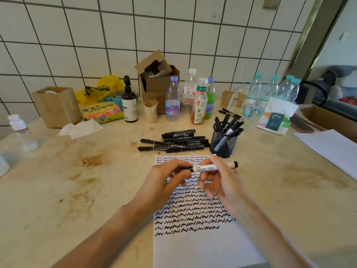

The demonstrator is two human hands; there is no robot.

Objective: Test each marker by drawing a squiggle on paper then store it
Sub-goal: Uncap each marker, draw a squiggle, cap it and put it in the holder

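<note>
Both hands on one marker (207,167), held level over the paper (195,215): left hand (164,180) pinches black end, right hand (218,180) grips barrel. Pile (173,143) and cup (224,141) beyond the paper

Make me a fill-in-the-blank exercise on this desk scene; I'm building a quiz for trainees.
1. Both hands hold one ____ above the paper.
2. The mesh cup stands to the ____ of the loose marker pile.
3. The sheet is covered in black ____.
4. The left hand grips the held marker's ____ end.

Answers: marker; right; squiggles; black
</note>
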